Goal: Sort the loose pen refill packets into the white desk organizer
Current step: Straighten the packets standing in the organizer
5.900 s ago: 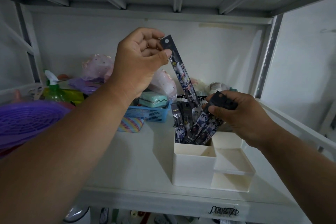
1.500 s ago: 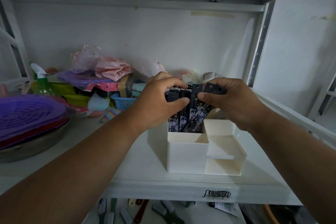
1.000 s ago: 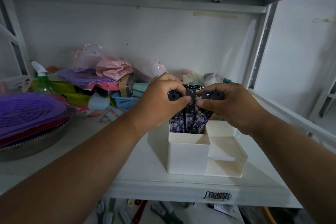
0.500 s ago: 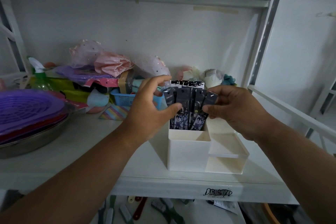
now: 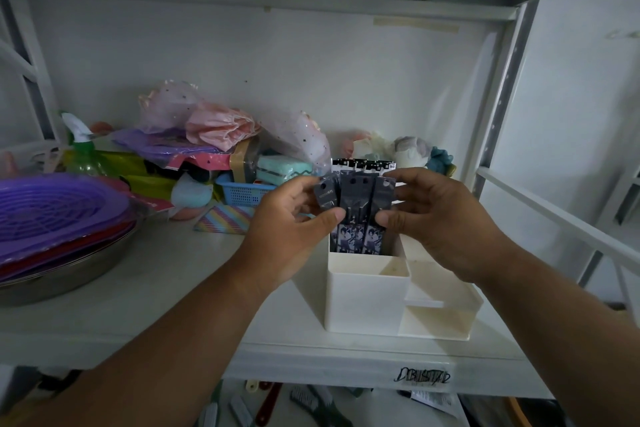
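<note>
I've got my left hand (image 5: 291, 229) and right hand (image 5: 440, 218) both pinching the refill packets (image 5: 356, 204) standing upright in the white organizer's (image 5: 363, 295) tall compartment.

the dark glossy plastic-film refill packets (image 5: 356, 204) catch a faint sheen. the white smooth matt plastic desk organizer (image 5: 363, 295) stands on a white painted shelf (image 5: 145, 291) with a smooth, dull finish. the shallow round metal pan (image 5: 65, 277) looks brushed and softly shiny; the purple ribbed plastic tray (image 5: 52, 211) in it is semi-glossy. the small blue plastic mesh basket (image 5: 242, 194) is matt. the sheer pink speckled cloth (image 5: 207, 121) looks gauzy.
</note>
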